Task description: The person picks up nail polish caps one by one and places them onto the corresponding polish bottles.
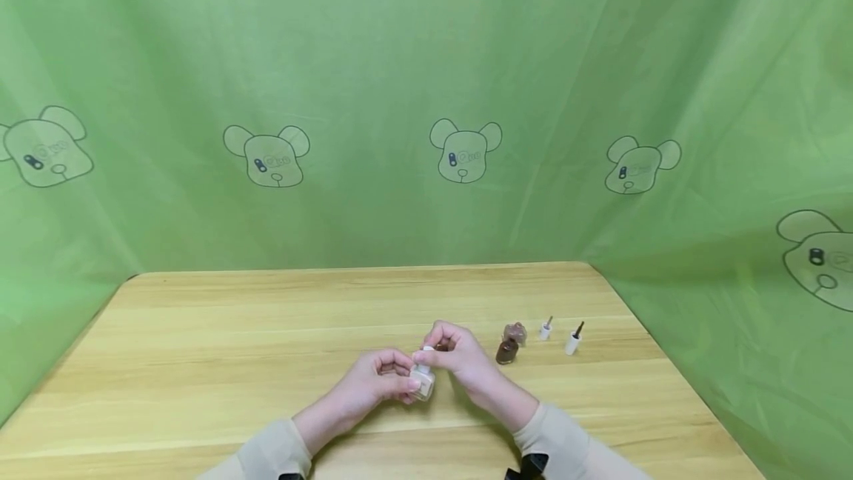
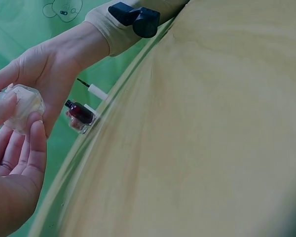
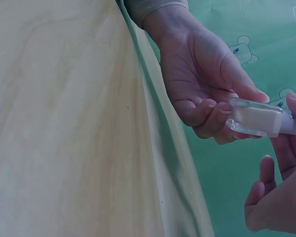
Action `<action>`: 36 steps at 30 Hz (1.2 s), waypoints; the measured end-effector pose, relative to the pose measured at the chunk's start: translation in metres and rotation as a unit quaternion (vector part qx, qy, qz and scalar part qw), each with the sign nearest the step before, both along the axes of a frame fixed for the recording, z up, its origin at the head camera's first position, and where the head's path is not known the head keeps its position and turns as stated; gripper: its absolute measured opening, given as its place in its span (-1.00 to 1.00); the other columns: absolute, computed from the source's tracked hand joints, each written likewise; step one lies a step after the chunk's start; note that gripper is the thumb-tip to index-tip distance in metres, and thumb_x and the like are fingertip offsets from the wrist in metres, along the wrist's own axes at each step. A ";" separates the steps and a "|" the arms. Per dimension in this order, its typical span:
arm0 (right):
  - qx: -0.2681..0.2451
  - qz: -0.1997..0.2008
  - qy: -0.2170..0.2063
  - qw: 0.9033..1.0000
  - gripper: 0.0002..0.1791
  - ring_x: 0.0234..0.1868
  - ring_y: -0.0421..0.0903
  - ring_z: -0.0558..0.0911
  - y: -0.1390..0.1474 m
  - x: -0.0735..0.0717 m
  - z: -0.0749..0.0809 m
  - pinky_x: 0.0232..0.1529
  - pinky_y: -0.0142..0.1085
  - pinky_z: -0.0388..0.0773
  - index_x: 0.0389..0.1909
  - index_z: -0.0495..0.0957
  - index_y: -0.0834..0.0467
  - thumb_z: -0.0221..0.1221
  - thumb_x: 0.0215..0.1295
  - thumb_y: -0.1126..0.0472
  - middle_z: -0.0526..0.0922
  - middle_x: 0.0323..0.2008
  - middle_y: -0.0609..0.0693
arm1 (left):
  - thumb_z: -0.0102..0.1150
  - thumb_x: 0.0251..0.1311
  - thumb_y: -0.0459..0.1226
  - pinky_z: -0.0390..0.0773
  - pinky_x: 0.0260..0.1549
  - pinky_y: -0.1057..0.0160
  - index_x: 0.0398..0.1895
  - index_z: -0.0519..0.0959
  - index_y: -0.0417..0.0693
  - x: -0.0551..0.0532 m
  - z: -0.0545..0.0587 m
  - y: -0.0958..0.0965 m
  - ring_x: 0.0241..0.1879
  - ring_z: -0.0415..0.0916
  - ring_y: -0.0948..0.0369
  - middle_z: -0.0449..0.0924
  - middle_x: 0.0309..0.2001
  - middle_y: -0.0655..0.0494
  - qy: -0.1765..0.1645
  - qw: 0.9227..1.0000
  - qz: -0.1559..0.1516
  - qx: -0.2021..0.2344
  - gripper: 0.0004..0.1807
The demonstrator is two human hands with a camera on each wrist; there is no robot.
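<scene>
A small clear glass nail polish bottle [image 1: 423,387] with pale cream polish is held above the wooden table, between both hands. My left hand [image 1: 380,384] grips its glass body, thumb on the near side. My right hand [image 1: 469,365] pinches the white cap [image 1: 424,366] between thumb and fingers. In the right wrist view the cap [image 3: 291,123] sits at the neck of the bottle [image 3: 256,118], which lies tilted on its side. Thumb and fingertips partly cover the bottle [image 2: 27,106] in the left wrist view.
Right of my hands stand an uncapped dark brown polish bottle [image 1: 506,352] and a pinkish one [image 1: 515,332] just behind it. Two white brush caps, one nearer [image 1: 572,344] and one farther left [image 1: 546,331], stand brush-up beyond them. A green printed curtain [image 1: 373,198] surrounds the table [image 1: 200,361].
</scene>
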State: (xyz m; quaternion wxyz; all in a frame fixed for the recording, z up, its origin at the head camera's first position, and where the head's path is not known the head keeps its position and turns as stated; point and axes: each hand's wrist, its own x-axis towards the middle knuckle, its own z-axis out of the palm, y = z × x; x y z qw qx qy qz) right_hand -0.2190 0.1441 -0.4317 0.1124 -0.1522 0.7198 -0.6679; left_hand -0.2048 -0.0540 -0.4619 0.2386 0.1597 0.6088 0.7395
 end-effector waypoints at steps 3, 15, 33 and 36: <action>0.000 -0.001 -0.003 1.000 -0.70 -0.34 -0.22 0.49 0.000 0.000 -0.001 -0.02 -0.22 0.32 -0.56 0.44 -0.10 0.34 0.07 0.32 0.56 -0.51 -0.29 | 0.31 0.08 -0.40 0.68 -0.24 0.30 -0.11 0.50 -0.37 0.000 0.000 0.001 -0.29 0.61 0.25 0.65 -0.25 0.13 0.000 1.000 -0.001 0.001 -0.68; 0.004 0.078 -0.013 0.997 -0.83 0.01 -0.14 0.58 0.009 -0.010 0.003 0.29 -0.04 0.23 -0.12 0.61 0.06 0.12 0.36 0.16 0.72 -0.13 -0.11 | 0.27 0.14 -0.37 0.65 -0.17 0.31 0.07 0.43 -0.45 -0.004 -0.001 -0.002 -0.23 0.60 0.25 0.64 -0.19 0.11 0.003 1.000 0.015 0.015 -0.54; 0.023 0.071 -0.016 0.997 -0.60 0.16 -0.13 0.54 0.011 -0.013 -0.005 0.41 0.05 0.11 0.13 0.50 0.29 0.11 0.39 0.13 0.67 0.07 0.10 | 0.24 0.18 -0.38 0.65 -0.19 0.33 0.03 0.43 -0.44 -0.004 0.000 -0.004 -0.26 0.60 0.26 0.65 -0.22 0.12 -0.013 0.999 0.006 0.033 -0.60; 0.030 0.057 0.000 0.998 -0.60 0.12 -0.14 0.56 0.009 -0.012 -0.004 0.38 -0.01 0.17 0.10 0.51 0.33 0.13 0.37 0.14 0.62 0.10 0.25 | 0.24 0.17 -0.38 0.65 -0.21 0.33 0.00 0.44 -0.42 -0.004 0.000 -0.004 -0.28 0.60 0.26 0.65 -0.23 0.12 -0.011 0.999 0.006 0.035 -0.62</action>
